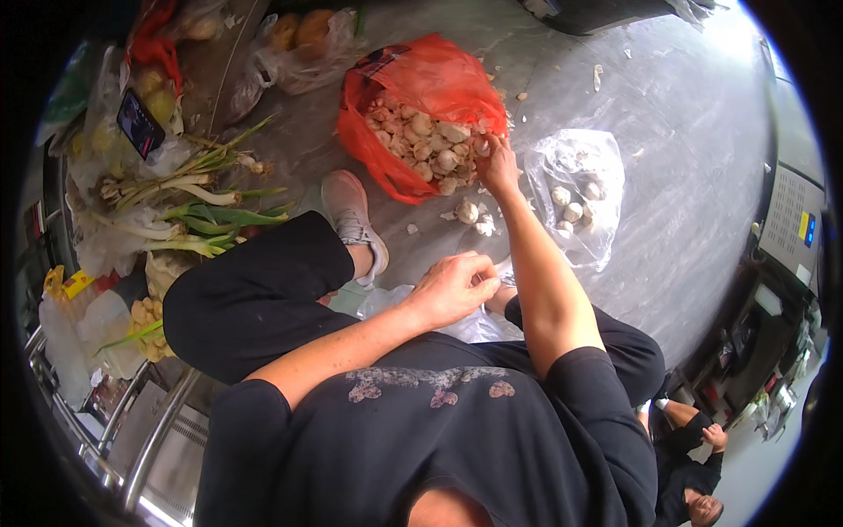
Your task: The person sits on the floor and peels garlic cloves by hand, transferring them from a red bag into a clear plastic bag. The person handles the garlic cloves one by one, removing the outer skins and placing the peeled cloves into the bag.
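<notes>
A red plastic bag (421, 85) lies on the floor in front of me, its mouth spread towards me. Loose garlic bulbs (421, 145) fill it. My right hand (498, 166) reaches to the bag's right edge, with its fingers around a garlic bulb (483, 146). Over my lap hangs my left hand (458, 288), its fingers curled; whether they hold anything is hidden. Between the hands and the bag, a few garlic bulbs (467, 212) rest on the floor. To the right, several more bulbs show in a clear plastic bag (609, 171).
Leeks (197, 191), bagged produce and a phone (140, 124) with a lit screen crowd the left side. A metal rail (158, 441) runs at lower left. Garlic skins litter the grey floor (685, 165). Another person (688, 474) sits at lower right.
</notes>
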A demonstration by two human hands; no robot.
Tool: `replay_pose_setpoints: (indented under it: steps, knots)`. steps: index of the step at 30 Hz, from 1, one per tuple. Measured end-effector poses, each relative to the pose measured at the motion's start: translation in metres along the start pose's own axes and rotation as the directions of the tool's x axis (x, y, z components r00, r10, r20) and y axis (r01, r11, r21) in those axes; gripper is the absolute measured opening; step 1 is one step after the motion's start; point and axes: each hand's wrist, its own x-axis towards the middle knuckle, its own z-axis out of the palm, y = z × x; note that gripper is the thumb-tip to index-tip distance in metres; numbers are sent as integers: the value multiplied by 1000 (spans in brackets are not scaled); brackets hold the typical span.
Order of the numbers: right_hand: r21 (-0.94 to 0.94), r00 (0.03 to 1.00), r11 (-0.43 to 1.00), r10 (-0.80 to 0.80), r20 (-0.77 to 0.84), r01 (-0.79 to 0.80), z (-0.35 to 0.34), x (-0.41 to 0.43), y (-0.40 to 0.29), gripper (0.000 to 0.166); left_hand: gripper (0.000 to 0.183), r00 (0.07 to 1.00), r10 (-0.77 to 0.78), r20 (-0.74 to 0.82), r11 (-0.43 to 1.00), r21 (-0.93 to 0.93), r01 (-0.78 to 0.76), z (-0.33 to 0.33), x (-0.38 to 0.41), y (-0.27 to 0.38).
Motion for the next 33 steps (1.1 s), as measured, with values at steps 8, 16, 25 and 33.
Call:
replay_pose_setpoints:
  steps: [8,16,25,33]
  knots:
    - [364,903,837,313,293,-408,-5,17,-2,34,17,999,-49,4,995,-88,49,-5,3,-1]
    - [731,735,-102,-4,678,-675,-56,-23,6,33,17,994,-96,47,985,-138,101,2,2,-1]
    - [860,719,-83,511,471,-504,-73,-59,114,29,18,992,-86,90,992,-81,94,15,3,1]
    - [979,529,-91,830,176,-183,-89,-80,181,38,20,991,-73,110,997,-6,74,18,3,5]
